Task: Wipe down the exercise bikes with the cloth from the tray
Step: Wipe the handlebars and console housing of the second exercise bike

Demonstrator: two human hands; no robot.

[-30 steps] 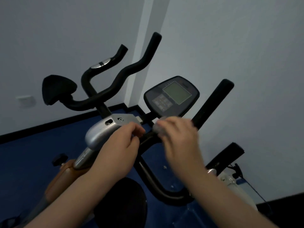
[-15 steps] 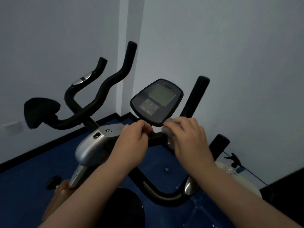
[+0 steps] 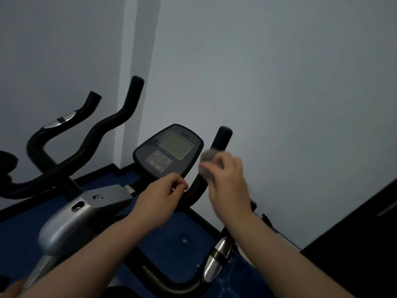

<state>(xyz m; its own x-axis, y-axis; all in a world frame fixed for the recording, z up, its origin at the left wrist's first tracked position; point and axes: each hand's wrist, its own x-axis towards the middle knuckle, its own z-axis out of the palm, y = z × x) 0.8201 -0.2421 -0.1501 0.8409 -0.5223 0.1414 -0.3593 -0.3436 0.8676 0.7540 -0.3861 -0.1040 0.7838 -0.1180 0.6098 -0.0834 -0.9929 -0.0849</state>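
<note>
Head view: a person's two bare hands work at a black exercise bike (image 3: pixel 167 211) by a pale wall.
Right hand (image 3: pixel 228 181): blurred, its grip clenched on a small grey bunched cloth (image 3: pixel 206 162).
Cloth: sticks out at the far-left side of the right fist, pressed on the black upright right handlebar (image 3: pixel 221 139), just right of the dark oval console with grey screen (image 3: pixel 169 150).
Left hand (image 3: pixel 164 195): fingers curled in a loose pinch just below the console's near edge; whether it grasps anything cannot be told.
Floor (image 3: pixel 178 229): blue.
</note>
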